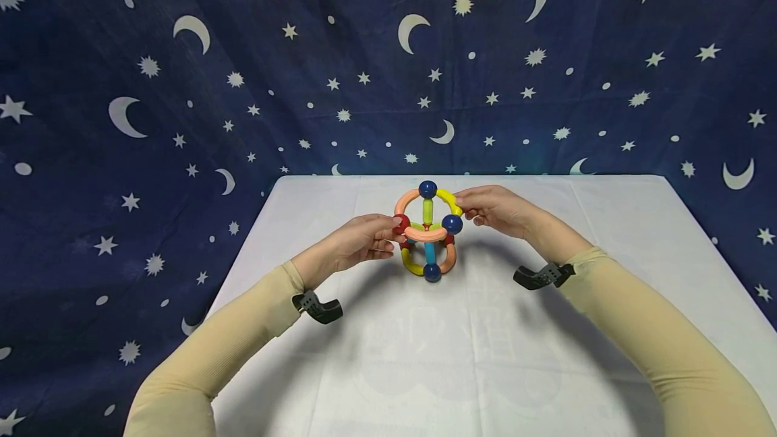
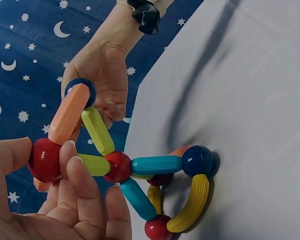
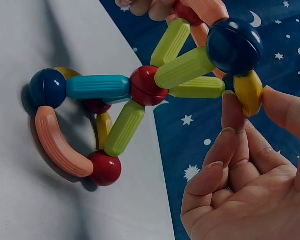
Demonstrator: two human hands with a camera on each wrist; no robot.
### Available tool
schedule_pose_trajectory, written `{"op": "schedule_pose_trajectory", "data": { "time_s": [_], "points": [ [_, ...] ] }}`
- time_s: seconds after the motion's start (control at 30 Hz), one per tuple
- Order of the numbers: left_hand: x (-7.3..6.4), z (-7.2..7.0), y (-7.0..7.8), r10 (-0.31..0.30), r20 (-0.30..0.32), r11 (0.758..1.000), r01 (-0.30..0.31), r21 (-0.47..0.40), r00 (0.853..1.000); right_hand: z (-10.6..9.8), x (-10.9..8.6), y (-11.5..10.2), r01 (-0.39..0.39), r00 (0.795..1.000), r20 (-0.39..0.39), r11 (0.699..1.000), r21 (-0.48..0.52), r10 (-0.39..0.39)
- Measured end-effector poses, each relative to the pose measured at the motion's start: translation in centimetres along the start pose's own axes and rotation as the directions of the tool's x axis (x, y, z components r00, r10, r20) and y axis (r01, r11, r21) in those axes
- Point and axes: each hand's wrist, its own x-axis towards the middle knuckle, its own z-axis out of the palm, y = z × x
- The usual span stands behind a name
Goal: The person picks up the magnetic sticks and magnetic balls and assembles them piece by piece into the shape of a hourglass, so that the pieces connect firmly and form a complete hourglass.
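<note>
A model of magnetic rods and balls stands on the white table, ring-shaped at top and bottom, with straight green and turquoise rods (image 3: 97,86) meeting at a red centre ball (image 3: 149,85). My left hand (image 1: 364,238) pinches a red ball (image 2: 46,160) of the upper ring between thumb and fingers. On the other side, my right hand (image 1: 498,211) pinches a yellow curved rod (image 3: 250,95) in that ring, close to a dark blue ball (image 3: 234,46). Orange curved rods (image 1: 426,235) join the upper balls. The lower ring's dark blue ball (image 1: 432,272) faces me at the table surface.
White cloth covers the table (image 1: 419,383). Behind it and to the left hangs a dark blue curtain (image 1: 376,39) printed with moons and stars. Black straps with camera mounts (image 1: 318,307) sit on both wrists over beige sleeves.
</note>
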Motion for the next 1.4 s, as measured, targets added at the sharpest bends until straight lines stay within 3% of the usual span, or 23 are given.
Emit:
{"op": "schedule_pose_trajectory", "data": {
  "time_s": [1.03, 1.4],
  "points": [
    [0.9, -0.6, 0.5, -0.012, -0.032, 0.999, 0.010, -0.043, 0.999, 0.4, -0.2, -0.2, -0.040, 0.999, 0.015, 0.997, 0.059, 0.039],
    [0.9, -0.9, 0.1, -0.013, -0.041, 1.000, 0.012, -0.020, 0.999, 0.2, -0.3, 0.2, -0.033, 0.999, 0.029, 0.998, 0.046, 0.032]
  ]
}}
